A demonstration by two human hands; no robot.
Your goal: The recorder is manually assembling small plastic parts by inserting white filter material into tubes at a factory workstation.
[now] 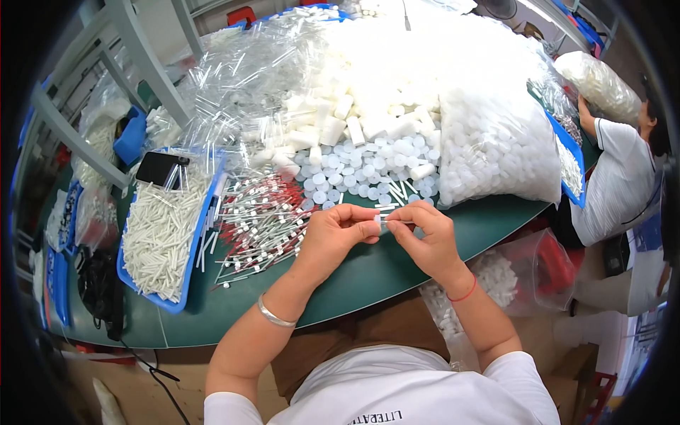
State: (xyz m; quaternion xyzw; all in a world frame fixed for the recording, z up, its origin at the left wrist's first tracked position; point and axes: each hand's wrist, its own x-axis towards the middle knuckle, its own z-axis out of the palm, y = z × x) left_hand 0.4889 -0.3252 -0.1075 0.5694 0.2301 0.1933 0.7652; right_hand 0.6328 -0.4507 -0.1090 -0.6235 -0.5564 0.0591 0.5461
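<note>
Over the near edge of the green table, my two hands meet fingertip to fingertip. My left hand, with a silver bangle on its forearm, pinches a small white piece. My right hand, a red string at its wrist, is closed in a pinch at the other end; what lies between its fingers is too small to make out. Just beyond the fingertips are a few thin white sticks and many translucent round discs. Left of my left hand spreads a heap of thin rods with red parts and white ends.
A blue tray of white sticks stands at left, a black phone on them. Behind lie clear tubes and white cylinders. A full plastic bag stands right. Another person holds a bag at far right.
</note>
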